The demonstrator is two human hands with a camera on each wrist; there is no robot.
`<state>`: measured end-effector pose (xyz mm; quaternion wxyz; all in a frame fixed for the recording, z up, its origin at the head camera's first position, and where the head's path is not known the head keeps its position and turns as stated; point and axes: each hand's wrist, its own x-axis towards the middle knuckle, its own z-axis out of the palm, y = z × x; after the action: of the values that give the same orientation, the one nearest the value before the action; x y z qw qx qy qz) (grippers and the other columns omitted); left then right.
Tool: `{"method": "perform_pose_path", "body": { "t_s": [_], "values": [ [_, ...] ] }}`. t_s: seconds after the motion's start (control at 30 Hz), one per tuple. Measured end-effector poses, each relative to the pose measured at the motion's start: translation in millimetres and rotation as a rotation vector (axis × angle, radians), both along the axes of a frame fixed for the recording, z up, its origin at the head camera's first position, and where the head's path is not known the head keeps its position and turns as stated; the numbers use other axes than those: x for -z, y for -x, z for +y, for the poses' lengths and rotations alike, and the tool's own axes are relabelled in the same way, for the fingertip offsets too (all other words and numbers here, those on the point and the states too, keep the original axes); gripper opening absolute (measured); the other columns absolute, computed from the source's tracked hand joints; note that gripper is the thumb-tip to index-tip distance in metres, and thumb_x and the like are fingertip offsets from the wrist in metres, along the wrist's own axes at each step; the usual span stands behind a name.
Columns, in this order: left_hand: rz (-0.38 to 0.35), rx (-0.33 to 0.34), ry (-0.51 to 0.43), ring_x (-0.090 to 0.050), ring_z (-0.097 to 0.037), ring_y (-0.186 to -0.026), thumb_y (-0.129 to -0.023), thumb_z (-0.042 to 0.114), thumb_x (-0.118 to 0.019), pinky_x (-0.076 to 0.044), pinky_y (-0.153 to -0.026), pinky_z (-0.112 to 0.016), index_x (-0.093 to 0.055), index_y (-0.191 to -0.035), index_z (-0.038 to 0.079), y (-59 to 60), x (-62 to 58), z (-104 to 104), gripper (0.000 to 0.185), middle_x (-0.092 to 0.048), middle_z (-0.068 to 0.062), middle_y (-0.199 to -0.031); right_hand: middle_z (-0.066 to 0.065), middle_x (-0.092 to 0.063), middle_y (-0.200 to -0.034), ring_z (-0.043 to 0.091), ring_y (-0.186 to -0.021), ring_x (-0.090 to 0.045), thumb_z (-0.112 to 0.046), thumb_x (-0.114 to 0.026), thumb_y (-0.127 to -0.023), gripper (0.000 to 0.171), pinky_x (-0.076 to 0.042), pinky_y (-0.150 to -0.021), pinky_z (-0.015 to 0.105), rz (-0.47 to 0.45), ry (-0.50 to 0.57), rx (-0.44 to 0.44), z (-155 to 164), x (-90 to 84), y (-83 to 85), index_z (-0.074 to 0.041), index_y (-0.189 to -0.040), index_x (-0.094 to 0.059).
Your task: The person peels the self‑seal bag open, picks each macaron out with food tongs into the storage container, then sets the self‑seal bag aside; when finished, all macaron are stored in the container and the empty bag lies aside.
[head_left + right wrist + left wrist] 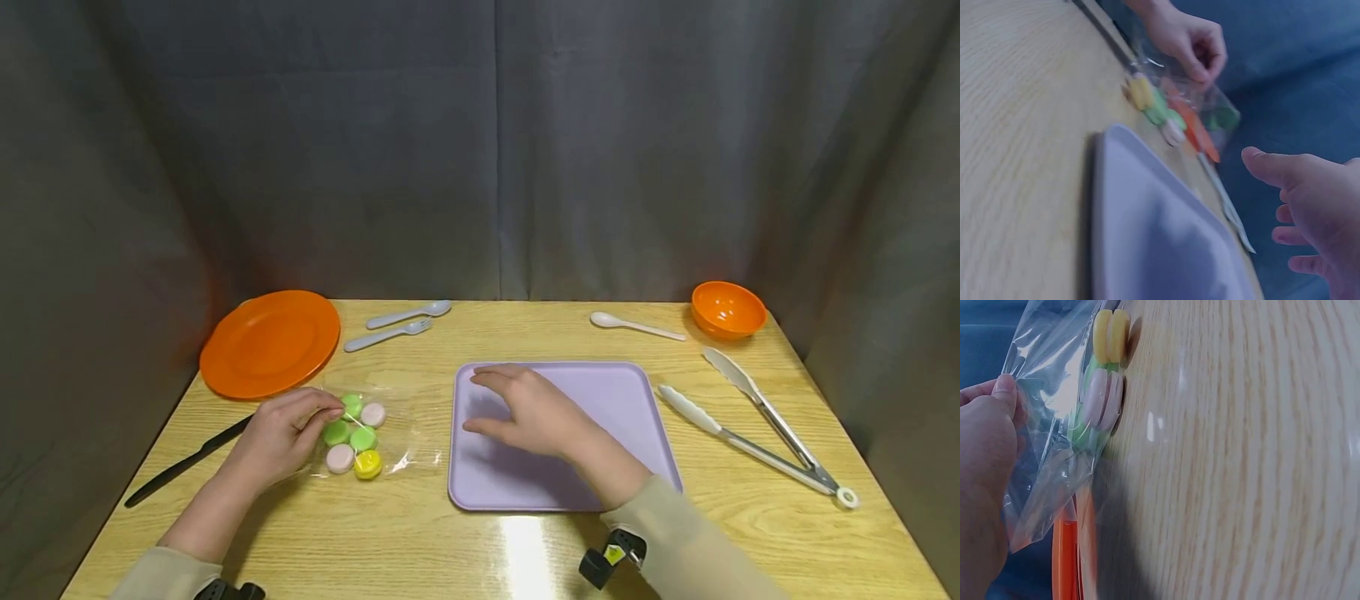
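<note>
Closest to the camera are the two beige sleeves, each with a small black wrist rig peeking out at the bottom edge. The left hand (281, 437) pinches the edge of a clear plastic bag (375, 433) lying on the wooden table (525, 550), thumb and fingers closed on the film. Inside the bag I count six round macaron-looking sweets (354, 435): three green, two pink, one yellow. The right hand (528, 412) hovers over the lavender tray (630, 400), fingers spread and relaxed, holding nothing; can't tell if the fingertips actually touch the tray.

Around that: an orange plate (270, 342) sits at the far left, just behind the bag, and a black knife (183, 462) runs out from under the left hand toward the table's left edge. Behind the bag are two pale grey utensils, a spoon (408, 313) and a fork (387, 334), side by side. One white spoon (636, 326) lies near the orange bowl (727, 309) at the far right corner. One pair of metal tongs (761, 429) lies open just right of the tray. Nothing sits between the bag and the tray.
</note>
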<state>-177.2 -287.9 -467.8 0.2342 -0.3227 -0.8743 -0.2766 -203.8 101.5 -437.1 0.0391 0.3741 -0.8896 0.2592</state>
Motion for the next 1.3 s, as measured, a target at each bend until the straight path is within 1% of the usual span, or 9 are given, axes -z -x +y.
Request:
{"method": "perform_pose_path", "body": {
  "t_s": [0.17,0.47,0.67,0.83,0.97,1.13,1.2,1.27,1.3],
  "values": [
    [0.002,0.006,-0.006,-0.072,-0.010,-0.088,-0.083,-0.004,-0.087,-0.053,-0.080,-0.013,-0.079,-0.100,0.013,1.8,0.7,2,0.025,-0.075,0.009,-0.099,0.012,-0.067,-0.138,0.029,-0.131,-0.061,-0.043,-0.084,-0.092,0.067,-0.047,-0.112,0.046,-0.042,0.054,0.099,38,-14.1,-8.0,0.000,-0.140,-0.065],
    [0.022,0.000,-0.009,-0.072,-0.011,-0.087,-0.082,-0.005,-0.087,-0.053,-0.081,-0.013,-0.079,-0.101,0.013,3.7,0.3,3,0.027,-0.075,0.008,-0.099,0.012,-0.067,-0.136,0.034,-0.120,-0.066,-0.043,-0.089,-0.087,0.070,-0.053,-0.102,0.055,-0.005,0.104,0.267,120,-29.7,-24.1,-0.001,-0.138,-0.064],
    [0.002,-0.027,0.002,-0.072,-0.010,-0.088,-0.083,-0.004,-0.088,-0.053,-0.080,-0.013,-0.079,-0.100,0.014,2.1,0.1,1,0.026,-0.075,0.010,-0.099,0.016,-0.066,-0.135,0.040,-0.125,-0.061,-0.041,-0.090,-0.086,0.071,-0.046,-0.105,0.061,0.024,0.087,0.355,168,-33.1,-32.4,-0.002,-0.138,-0.062],
    [0.002,-0.035,0.003,-0.072,-0.011,-0.089,-0.082,-0.005,-0.088,-0.051,-0.082,-0.010,-0.079,-0.099,0.014,0.6,0.1,0,0.028,-0.075,0.009,-0.099,0.020,-0.059,-0.144,0.046,-0.132,-0.054,-0.040,-0.090,-0.087,0.078,-0.042,-0.106,0.067,-0.031,0.088,0.419,204,-34.2,-40.0,-0.002,-0.146,-0.056],
    [0.010,-0.022,-0.006,-0.072,-0.012,-0.088,-0.081,-0.007,-0.088,-0.051,-0.083,-0.010,-0.079,-0.099,0.013,0.0,0.6,-1,0.029,-0.075,0.008,-0.099,0.020,-0.053,-0.151,0.046,-0.135,-0.050,-0.041,-0.089,-0.089,0.084,-0.040,-0.105,0.067,-0.124,0.090,0.472,237,-27.8,-46.7,-0.005,-0.153,-0.049],
    [0.012,-0.010,-0.011,-0.073,-0.012,-0.088,-0.081,-0.008,-0.088,-0.051,-0.084,-0.010,-0.079,-0.099,0.012,-1.0,1.2,-1,0.028,-0.075,0.009,-0.098,0.016,-0.057,-0.145,0.042,-0.128,-0.054,-0.037,-0.092,-0.085,0.082,-0.042,-0.102,0.044,-0.133,0.098,0.508,275,-8.7,-52.8,-0.006,-0.150,-0.052],
    [0.014,-0.008,-0.012,-0.073,-0.012,-0.088,-0.080,-0.008,-0.088,-0.051,-0.084,-0.009,-0.079,-0.099,0.013,-1.3,1.5,-1,0.029,-0.075,0.009,-0.098,0.020,-0.057,-0.145,0.047,-0.126,-0.056,-0.036,-0.093,-0.084,0.084,-0.043,-0.100,0.046,-0.116,0.082,0.520,290,-0.2,-56.5,-0.003,-0.149,-0.052],
    [0.011,-0.007,-0.011,-0.073,-0.013,-0.088,-0.080,-0.008,-0.088,-0.050,-0.085,-0.009,-0.079,-0.099,0.013,-1.2,1.6,-1,0.030,-0.075,0.009,-0.099,0.024,-0.055,-0.146,0.053,-0.124,-0.055,-0.036,-0.094,-0.083,0.087,-0.045,-0.098,0.056,-0.114,0.066,0.534,304,7.1,-60.4,0.000,-0.149,-0.050],
    [0.011,-0.006,-0.010,-0.073,-0.013,-0.088,-0.080,-0.008,-0.088,-0.050,-0.086,-0.009,-0.079,-0.099,0.012,-1.0,1.8,0,0.030,-0.075,0.008,-0.099,0.024,-0.054,-0.146,0.053,-0.124,-0.054,-0.036,-0.094,-0.083,0.088,-0.046,-0.098,0.052,-0.118,0.060,0.547,311,11.0,-61.9,0.000,-0.150,-0.050]
  ]
}}
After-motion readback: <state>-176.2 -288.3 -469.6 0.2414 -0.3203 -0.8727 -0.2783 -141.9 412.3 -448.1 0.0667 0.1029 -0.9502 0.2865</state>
